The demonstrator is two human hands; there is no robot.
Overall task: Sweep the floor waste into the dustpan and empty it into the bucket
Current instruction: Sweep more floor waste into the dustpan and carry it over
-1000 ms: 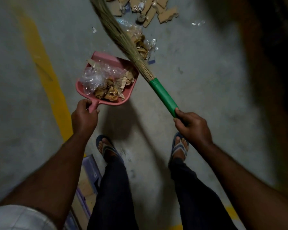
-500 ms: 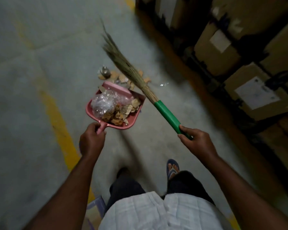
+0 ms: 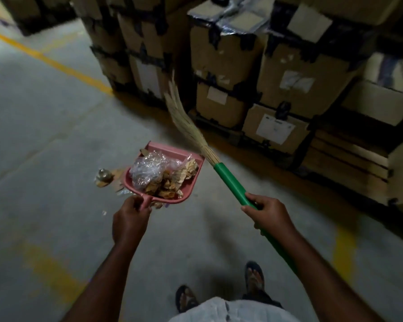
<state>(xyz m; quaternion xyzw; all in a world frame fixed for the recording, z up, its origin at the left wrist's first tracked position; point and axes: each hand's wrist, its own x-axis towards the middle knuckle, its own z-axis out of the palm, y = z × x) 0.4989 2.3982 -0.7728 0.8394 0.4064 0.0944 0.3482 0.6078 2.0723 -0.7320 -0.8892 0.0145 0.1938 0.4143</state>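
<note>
The left hand [image 3: 130, 219] is clenched round the stub handle of the pink dustpan [image 3: 170, 148], which is piled with crumpled clear plastic [image 3: 147, 168] and cardboard scraps [image 3: 172, 183]. The right hand [image 3: 270, 214] grasps the green handle of the broom [image 3: 230, 185], bristles pointing to 11 o'clock. Loose waste [image 3: 104, 177] lies on the floor [image 3: 44, 159] at the dustpan's 9 o'clock. Stacked cartons [image 3: 226, 56] fill 12 to 3 o'clock; their white labels [image 3: 275, 129] are too blurred to read.
</note>
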